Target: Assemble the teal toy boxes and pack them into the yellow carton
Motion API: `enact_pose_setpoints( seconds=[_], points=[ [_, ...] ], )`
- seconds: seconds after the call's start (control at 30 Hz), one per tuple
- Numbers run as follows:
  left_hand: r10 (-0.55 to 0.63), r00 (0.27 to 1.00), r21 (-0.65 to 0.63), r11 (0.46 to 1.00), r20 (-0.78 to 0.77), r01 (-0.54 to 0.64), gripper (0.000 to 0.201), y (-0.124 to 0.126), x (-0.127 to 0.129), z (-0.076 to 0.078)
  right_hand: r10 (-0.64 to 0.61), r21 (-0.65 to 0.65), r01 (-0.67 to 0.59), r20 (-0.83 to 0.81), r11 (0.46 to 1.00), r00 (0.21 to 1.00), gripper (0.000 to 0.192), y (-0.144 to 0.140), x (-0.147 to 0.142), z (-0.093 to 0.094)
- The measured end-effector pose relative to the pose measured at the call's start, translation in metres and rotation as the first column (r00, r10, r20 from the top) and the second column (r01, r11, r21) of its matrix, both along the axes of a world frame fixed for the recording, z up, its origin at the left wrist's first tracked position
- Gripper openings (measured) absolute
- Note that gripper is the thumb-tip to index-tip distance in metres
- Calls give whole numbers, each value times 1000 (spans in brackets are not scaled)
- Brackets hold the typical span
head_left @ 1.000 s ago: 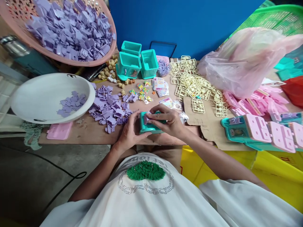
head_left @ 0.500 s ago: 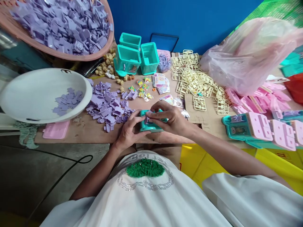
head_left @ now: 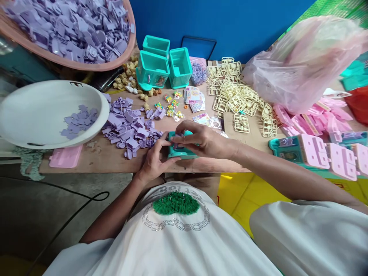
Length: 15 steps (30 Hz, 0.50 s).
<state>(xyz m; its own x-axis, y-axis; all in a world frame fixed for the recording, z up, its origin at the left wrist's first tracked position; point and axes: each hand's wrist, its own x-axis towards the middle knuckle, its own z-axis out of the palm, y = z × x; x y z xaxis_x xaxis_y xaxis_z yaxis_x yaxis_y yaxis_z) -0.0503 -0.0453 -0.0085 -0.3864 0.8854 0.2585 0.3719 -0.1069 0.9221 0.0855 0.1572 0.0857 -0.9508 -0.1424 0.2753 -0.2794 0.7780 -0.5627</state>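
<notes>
A small teal plastic toy box (head_left: 180,152) rests at the near edge of the wooden table (head_left: 109,159). My left hand (head_left: 155,159) grips its left side. My right hand (head_left: 201,140) lies over its top, the fingertips pinching a small purple plastic piece (head_left: 176,145) against the box. A loose pile of purple plastic parts (head_left: 129,126) lies just left of my hands.
A white bowl (head_left: 34,103) holds a few purple parts; a pink basket (head_left: 94,65) above it is full of them. Teal boxes (head_left: 163,69), cream part frames (head_left: 235,96), sticker sheets (head_left: 194,97), a pink plastic bag (head_left: 299,65) and pink-lidded assembled boxes (head_left: 316,153) are around.
Both hands stay on the teal box. My right hand's fingers have shifted slightly left over its top, with the purple piece pressed closer to the box. The view has tilted a little.
</notes>
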Motion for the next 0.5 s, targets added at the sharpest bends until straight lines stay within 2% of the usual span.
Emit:
enact_pose_setpoints(
  seconds=[0.17,0.3,0.37,0.5],
  points=[
    [13,991,74,997,-132,-3,44,0,-1,-3,50,91,-58,90,994,995,35,-1,-11,16],
    [11,980,112,994,-198,12,44,0,-3,-4,114,87,-124,117,988,987,31,3,-16,18],
    [3,980,111,994,-199,20,45,0,-3,-4,130,115,-145,128,983,983,28,3,-17,17],
    [-12,989,119,992,-150,30,43,0,-2,-3,126,269,-174,185,947,975,26,-1,-21,24]
  ],
)
